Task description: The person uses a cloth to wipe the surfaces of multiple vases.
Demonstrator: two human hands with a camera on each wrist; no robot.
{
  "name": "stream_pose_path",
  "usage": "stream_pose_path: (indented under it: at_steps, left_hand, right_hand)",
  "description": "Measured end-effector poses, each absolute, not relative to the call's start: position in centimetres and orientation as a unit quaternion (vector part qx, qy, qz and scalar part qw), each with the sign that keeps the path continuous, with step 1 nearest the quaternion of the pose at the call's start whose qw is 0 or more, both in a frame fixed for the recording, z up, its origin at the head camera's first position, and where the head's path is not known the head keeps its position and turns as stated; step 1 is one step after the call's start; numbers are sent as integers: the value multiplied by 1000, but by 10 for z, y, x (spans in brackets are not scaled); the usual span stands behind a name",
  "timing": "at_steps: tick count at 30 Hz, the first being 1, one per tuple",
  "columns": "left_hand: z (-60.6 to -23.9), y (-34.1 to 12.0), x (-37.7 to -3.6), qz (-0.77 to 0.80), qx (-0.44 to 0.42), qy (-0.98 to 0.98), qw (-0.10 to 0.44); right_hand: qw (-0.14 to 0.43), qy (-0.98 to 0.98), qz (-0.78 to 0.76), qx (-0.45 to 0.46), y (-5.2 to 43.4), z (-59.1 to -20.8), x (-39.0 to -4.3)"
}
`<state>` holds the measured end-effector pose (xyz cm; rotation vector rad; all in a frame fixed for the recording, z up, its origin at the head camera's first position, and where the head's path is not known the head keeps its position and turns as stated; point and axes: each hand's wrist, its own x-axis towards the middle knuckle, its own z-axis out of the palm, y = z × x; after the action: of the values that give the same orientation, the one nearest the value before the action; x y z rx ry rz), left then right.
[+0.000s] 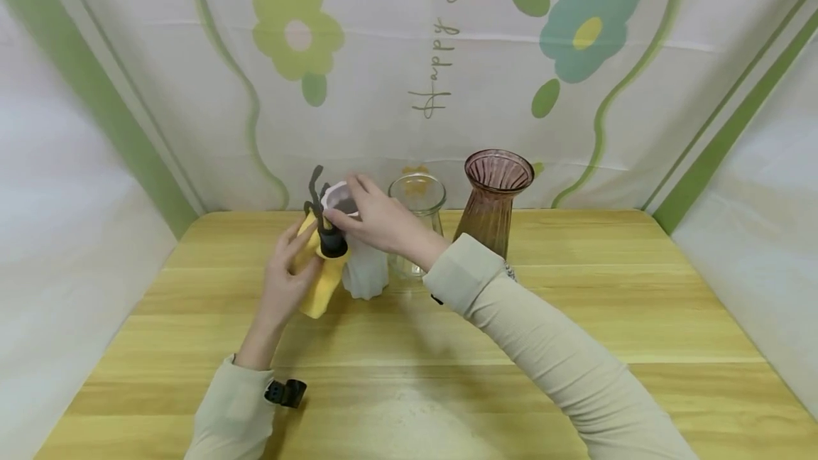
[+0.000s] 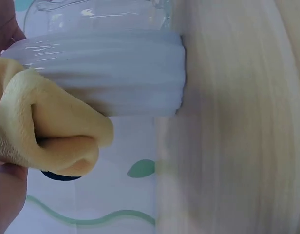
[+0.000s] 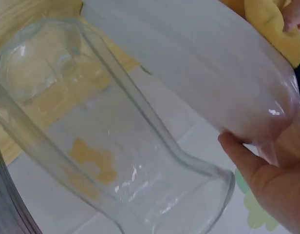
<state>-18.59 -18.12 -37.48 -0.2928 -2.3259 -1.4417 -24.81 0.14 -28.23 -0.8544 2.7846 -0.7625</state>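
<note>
My left hand (image 1: 283, 281) holds a soft yellow plush-like cloth piece (image 1: 328, 285) with a black collar and thin dark bendy strands rising from its top. Folded layers of the yellow piece show in the left wrist view, close against a white ribbed vase (image 2: 106, 68). The vase stands upright on the table, and my right hand (image 1: 386, 220) grips its rim from the right side, with fingers at the mouth. In the right wrist view a fingertip touches the vase wall (image 3: 203, 63). What lies inside the vase is hidden.
Right behind the right hand stands a clear glass vase (image 1: 417, 194). Farther right is a pinkish-purple ribbed glass vase (image 1: 488, 215), partly covered by the right sleeve. A printed curtain (image 1: 383, 55) hangs along the back edge of the wooden table (image 1: 396, 403).
</note>
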Motion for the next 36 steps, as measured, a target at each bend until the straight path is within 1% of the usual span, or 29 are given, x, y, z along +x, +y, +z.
stream_pose_path:
  at_steps: [2, 4, 11, 14, 16, 19, 29, 33, 36]
  left_hand:
    - [-376, -181, -186, -513, -111, -827, 203]
    - [-378, -180, -187, -498, -124, -828, 227]
    - [-383, -177, -192, -438, -182, -806, 355]
    - [-383, -175, -194, -414, -199, -797, 393]
    - [-382, -175, -195, -402, -207, -794, 407]
    - [-382, -174, -196, -395, -215, -792, 414]
    - [-387, -182, -195, -367, -230, -810, 396]
    - [-398, -188, -194, -333, -238, -831, 376]
    - [-409, -193, -192, -323, -248, -845, 347]
  right_hand:
    - [70, 924, -242, -288, 2, -281, -249]
    - [72, 926, -227, -292, 3, -280, -250]
    - [62, 927, -205, -307, 6, -280, -254]
    - [59, 928, -202, -308, 5, -281, -255]
    - [55, 929, -200, -307, 5, -282, -255]
    - [46, 930, -201, -304, 4, -282, -253]
    - [35, 933, -204, -293, 3, -283, -250]
    - [32, 936, -201, -288, 2, -284, -250]
    - [32, 937, -201, -283, 2, -285, -249]
